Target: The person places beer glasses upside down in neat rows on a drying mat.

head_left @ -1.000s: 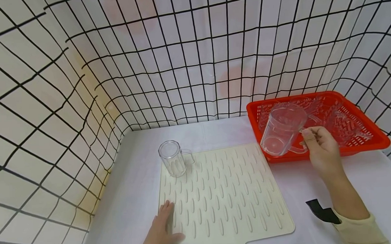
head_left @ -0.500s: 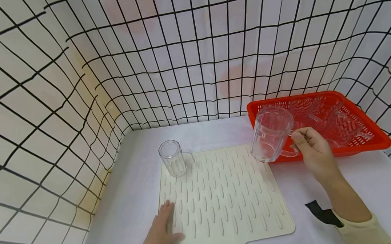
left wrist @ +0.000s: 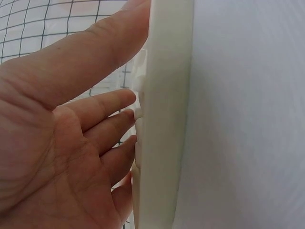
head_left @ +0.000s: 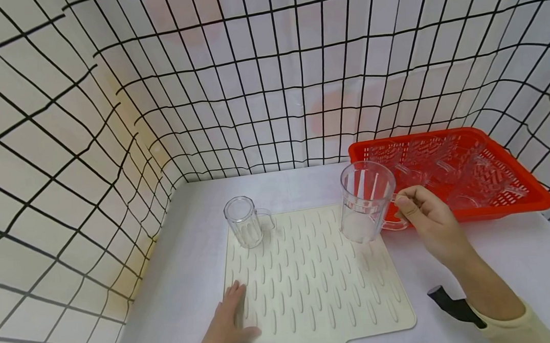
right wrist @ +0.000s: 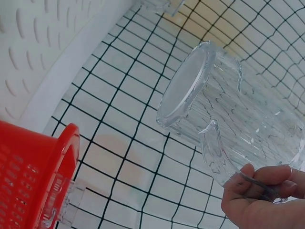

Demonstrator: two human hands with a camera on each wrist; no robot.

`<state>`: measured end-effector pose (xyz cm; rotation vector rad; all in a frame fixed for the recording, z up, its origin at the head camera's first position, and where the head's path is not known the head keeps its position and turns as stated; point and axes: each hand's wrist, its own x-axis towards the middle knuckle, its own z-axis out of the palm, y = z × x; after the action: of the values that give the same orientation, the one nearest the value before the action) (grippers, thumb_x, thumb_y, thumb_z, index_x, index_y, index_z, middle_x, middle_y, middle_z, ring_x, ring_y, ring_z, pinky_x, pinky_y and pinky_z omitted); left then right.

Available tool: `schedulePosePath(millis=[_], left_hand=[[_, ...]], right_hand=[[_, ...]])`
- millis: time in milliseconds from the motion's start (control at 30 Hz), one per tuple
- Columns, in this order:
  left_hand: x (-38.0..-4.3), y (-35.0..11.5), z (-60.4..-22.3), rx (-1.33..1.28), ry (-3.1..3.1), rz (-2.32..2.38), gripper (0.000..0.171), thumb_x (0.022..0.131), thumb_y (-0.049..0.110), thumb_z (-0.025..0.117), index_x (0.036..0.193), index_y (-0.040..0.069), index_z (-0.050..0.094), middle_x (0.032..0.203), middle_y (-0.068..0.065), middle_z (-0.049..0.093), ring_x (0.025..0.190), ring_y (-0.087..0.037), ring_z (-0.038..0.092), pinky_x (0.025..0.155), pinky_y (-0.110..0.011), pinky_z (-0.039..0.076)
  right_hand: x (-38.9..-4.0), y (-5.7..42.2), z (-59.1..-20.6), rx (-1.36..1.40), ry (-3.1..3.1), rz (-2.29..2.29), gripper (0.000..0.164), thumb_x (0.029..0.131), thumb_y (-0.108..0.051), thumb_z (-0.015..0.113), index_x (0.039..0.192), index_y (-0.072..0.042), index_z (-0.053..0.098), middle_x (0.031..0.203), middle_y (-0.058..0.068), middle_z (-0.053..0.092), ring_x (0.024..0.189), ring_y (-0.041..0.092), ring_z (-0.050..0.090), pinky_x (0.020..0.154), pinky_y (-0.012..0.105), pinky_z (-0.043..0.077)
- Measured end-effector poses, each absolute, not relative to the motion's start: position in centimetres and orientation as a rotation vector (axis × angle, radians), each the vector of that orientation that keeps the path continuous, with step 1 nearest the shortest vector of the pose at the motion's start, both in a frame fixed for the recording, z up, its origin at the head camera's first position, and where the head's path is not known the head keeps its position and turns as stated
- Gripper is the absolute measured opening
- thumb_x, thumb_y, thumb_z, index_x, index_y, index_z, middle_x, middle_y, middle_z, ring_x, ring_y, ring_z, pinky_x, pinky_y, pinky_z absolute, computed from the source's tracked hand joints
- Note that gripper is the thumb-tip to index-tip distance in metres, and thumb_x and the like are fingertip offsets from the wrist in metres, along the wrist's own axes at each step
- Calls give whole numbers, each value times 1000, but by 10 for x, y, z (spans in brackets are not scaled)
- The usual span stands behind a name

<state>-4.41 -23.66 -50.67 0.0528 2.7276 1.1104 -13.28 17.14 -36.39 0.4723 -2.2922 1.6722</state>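
Note:
My right hand (head_left: 426,218) pinches the handle of a large clear mug (head_left: 366,201), held upright over the right side of the cream ridged mat (head_left: 302,272). In the right wrist view the same mug (right wrist: 233,105) shows its round base, with fingers and thumb around the handle. A second, smaller clear mug (head_left: 244,223) stands at the mat's far left corner, handle pointing right. At the mat's near left edge rests my left hand (head_left: 228,319), fingers spread and relaxed. The left wrist view shows its fingertips touching the mat (left wrist: 164,114).
A red plastic basket (head_left: 502,211) with several clear glass items (head_left: 469,178) inside stands at the right, behind the right hand. Black wire mesh (head_left: 276,89) lines the back and sides. A white cloth (head_left: 169,278) covers the table.
My right hand has carried the large mug leftward and toward me, from over the basket to over the mat, turning it more upright. The left hand and the smaller mug stay put.

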Motion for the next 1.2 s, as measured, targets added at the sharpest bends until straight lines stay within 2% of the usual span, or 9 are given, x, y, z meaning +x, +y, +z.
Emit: schedulePosePath(millis=[267,500,733,967,1200], left_hand=[[-43,-235,-503,59,2735,1101,101,67,30,87,146,-4,36,154,-27,25,141,-50,16,110,-67,11],[-44,-234,-503,42,2734,1084,101,66,30,88,146,-4,37,154,-27,25,141,-50,16,110,-66,12],[-45,-235,-504,60,2743,1083,100,66,28,88,146,-4,37,154,-28,25,140,-51,16,109,-67,12],[-47,-231,-499,68,2780,1030,98,64,25,89,143,-6,40,151,-30,29,139,-52,18,107,-69,16],[-58,-219,-488,230,2839,982,100,64,27,89,143,-9,39,150,-29,33,138,-52,23,106,-69,22]], right_hand=[[-137,160,-365,616,-2266,1802,11,101,0,46,104,-9,52,83,6,50,77,16,48,61,18,48],[-138,147,-365,725,-2257,1932,6,102,-1,44,104,0,49,84,8,50,75,15,50,65,18,48],[-134,138,-368,739,-2300,1928,6,103,-3,43,104,1,48,84,9,49,76,17,50,65,18,48],[-134,130,-371,821,-2322,1971,8,103,-4,43,103,4,47,83,8,51,76,18,53,75,21,48],[-136,122,-376,867,-2335,1993,8,103,-4,44,101,3,48,81,9,51,77,18,54,76,22,48]])
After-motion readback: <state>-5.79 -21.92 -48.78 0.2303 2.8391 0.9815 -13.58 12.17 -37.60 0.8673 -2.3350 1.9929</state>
